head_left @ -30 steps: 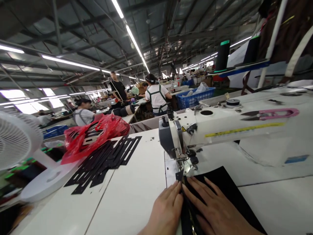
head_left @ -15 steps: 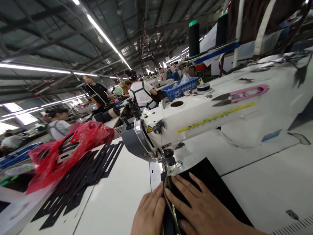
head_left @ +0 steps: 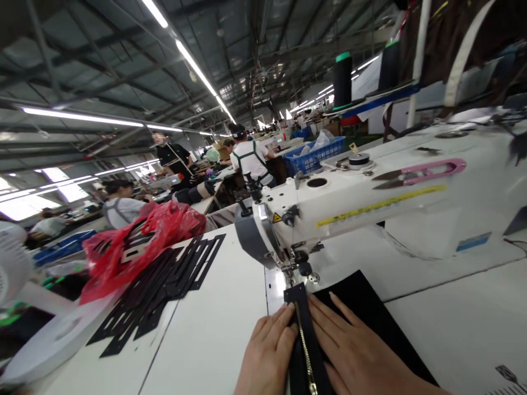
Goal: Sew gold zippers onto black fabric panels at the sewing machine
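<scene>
A black strip with a long slot [head_left: 302,293] frames a zipper with gold teeth [head_left: 303,343], and its far end lies just in front of the presser foot. My left hand [head_left: 269,348] is closed at the strip's left edge, with fingertips and thumb on it. On the other side, my right hand [head_left: 358,351] lies flat with fingers stretched out, pressing on black fabric [head_left: 368,307] and the strip's right edge. The zipper slider [head_left: 313,388] shows near the bottom of the view. Above the hands stands the white sewing machine [head_left: 349,219].
Several black slotted strips [head_left: 164,285] lie piled on the left of the table, beside a red plastic bag [head_left: 144,236]. A white fan [head_left: 61,329] stands farther left. Pink-handled thread snips [head_left: 436,170] rest on the machine. Other people work behind, near a blue basket [head_left: 315,156].
The strip now lies flat with its far end in front of the presser foot; before, an edge stood raised under it. Both hands remain on the work. The camera view has shifted left.
</scene>
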`<action>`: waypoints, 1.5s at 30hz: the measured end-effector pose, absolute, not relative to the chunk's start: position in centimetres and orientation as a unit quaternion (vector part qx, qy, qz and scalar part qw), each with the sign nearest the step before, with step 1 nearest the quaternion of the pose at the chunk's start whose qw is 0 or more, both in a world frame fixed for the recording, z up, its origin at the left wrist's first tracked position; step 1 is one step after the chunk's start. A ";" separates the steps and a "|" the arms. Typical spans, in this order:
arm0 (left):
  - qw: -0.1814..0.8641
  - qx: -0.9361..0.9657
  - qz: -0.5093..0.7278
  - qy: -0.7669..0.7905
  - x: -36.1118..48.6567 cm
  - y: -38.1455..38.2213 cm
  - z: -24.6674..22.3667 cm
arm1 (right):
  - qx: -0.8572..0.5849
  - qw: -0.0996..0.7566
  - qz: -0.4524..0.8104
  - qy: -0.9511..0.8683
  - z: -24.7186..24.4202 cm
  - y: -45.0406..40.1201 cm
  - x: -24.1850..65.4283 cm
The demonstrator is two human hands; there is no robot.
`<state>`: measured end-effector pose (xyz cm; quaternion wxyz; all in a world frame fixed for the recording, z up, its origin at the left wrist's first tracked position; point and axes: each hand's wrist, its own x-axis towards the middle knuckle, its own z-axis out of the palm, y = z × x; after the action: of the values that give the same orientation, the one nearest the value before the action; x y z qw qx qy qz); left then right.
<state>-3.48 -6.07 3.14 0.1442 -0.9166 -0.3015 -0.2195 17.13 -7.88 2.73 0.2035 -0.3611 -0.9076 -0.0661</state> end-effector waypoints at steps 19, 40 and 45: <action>0.160 -0.888 -0.290 -0.318 -2.4 -5.3 1.8 | -0.308 0.220 -0.176 -0.909 1.7 -6.3 17.7; 0.161 -0.877 -0.322 -0.319 -1.1 -2.3 2.1 | -0.278 0.174 -0.250 -0.911 1.5 -2.6 18.9; 0.177 -0.867 -0.345 -0.315 -1.0 -2.1 1.8 | -0.276 0.165 -0.262 -0.910 0.8 -2.8 19.3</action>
<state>-1.02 -2.08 1.78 0.1767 -0.8665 -0.3147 -0.3448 19.32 -2.80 0.84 0.1650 -0.2758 -0.9100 -0.2618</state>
